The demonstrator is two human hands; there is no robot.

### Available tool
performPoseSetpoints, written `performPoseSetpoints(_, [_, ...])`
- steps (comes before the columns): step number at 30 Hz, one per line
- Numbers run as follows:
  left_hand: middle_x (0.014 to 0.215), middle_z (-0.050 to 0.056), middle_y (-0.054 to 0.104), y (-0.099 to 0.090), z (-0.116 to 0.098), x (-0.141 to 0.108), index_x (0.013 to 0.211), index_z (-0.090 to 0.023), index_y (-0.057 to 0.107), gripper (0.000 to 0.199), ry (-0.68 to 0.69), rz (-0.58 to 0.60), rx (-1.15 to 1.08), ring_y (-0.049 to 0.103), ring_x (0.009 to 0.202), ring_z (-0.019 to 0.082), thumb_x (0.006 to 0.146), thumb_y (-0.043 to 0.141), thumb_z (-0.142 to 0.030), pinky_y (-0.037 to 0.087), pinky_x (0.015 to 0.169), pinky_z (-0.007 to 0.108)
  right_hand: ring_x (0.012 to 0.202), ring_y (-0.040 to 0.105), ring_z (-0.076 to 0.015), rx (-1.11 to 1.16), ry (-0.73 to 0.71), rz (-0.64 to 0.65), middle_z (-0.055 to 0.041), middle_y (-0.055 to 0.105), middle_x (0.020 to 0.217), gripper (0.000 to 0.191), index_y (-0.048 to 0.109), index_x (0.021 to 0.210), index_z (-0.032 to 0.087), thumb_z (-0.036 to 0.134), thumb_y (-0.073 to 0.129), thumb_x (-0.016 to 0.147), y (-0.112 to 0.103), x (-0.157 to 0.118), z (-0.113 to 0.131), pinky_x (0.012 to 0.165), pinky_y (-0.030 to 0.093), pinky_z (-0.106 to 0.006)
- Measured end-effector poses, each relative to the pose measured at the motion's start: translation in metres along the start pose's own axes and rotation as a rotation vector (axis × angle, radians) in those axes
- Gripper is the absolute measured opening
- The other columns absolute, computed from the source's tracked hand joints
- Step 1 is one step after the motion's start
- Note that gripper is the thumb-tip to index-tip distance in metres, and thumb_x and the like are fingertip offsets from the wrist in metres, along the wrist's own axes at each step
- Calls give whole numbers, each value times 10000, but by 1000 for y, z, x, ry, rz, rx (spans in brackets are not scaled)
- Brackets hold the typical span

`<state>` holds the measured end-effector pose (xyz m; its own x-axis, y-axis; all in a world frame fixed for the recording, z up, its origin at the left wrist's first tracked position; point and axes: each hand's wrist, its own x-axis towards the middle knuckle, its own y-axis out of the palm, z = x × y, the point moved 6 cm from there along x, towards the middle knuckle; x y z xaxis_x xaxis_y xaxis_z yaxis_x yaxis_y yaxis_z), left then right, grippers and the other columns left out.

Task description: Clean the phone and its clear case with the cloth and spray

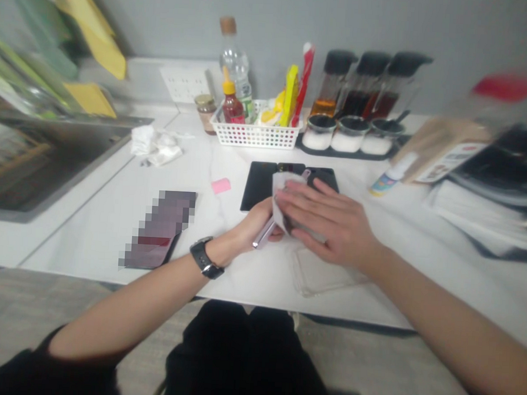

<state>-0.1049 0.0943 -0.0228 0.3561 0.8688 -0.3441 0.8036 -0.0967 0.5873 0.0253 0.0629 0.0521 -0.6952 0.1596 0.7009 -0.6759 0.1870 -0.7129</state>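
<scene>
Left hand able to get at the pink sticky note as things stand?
Probably yes. The left hand is close to the pink sticky note, and nothing stands between them on the white marble counter. It looks occupied, though, holding a slim silver object against a white cloth, so it would likely have to let go first.
</scene>
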Motion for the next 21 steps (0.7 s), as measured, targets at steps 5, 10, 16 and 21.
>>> performPoseSetpoints(5, [566,2,490,11,-1,-12,747,-148,625,470,-67,127,33,455,428,91,1102,419,-376,366,376,163,1429,650,-305,-58,142,-95,-74,705,1490,493,665,1481,237,150,610,999,-10,-4,-22,1219,542,-532])
performPoseSetpoints(10, [871,76,738,17,-14,-15,1033,-99,716,112,83,220,-76,736,675,157,943,650,-89,616,581,219,1352,715,-298,-40,239,-227,-97,777,1380,425,720,1408,223,156,553,1023,-18,-6,-29,1184,578,-515])
performPoseSetpoints(16, [890,88,785,14,-26,-13,1136,-85,699,198,200,231,-98,786,724,184,939,684,-73,651,697,261,1437,649,-292,139,257,-193,-127,739,1442,466,669,1472,180,158,451,1061,-12,-4,-26,1235,538,-543])
performPoseSetpoints(21, [953,35,778,8,-31,-13,1185,-126,674,320,282,102,-120,761,740,121,891,703,-4,629,782,226,1403,678,-274,110,71,-152,-114,754,1422,520,649,1501,206,82,507,1016,-11,-1,-17,1203,579,-533])
